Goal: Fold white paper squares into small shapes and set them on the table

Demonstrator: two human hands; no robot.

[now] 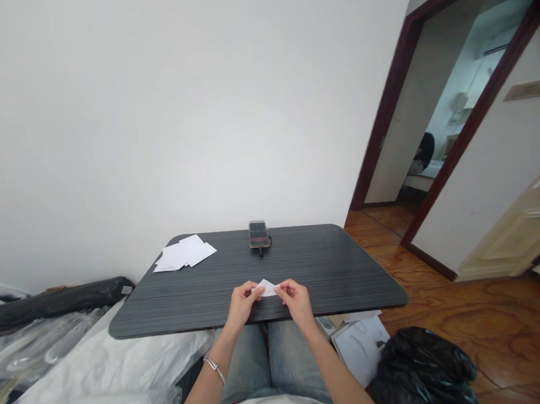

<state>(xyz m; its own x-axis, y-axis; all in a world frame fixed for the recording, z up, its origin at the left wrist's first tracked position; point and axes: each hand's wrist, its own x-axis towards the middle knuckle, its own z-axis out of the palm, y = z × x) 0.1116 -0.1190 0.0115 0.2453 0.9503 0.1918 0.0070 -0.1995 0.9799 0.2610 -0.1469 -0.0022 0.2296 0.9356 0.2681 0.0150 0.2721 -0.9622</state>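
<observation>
A small white folded piece of paper (266,287) is held over the near edge of a dark grey table (338,271). My left hand (242,303) pinches its left end and my right hand (296,298) pinches its right end; both hands have fingers curled closed on it. A silver bracelet (213,365) sits on my left wrist. A loose stack of white paper sheets (184,253) lies at the table's far left corner.
A phone (258,234) stands at the table's far edge with a cable. Clear plastic wrapping (79,366) and a black roll (51,300) lie to the left. A black plastic bag (421,363) and a white box (358,343) rest on the wooden floor at right. An open doorway (448,124) is at far right.
</observation>
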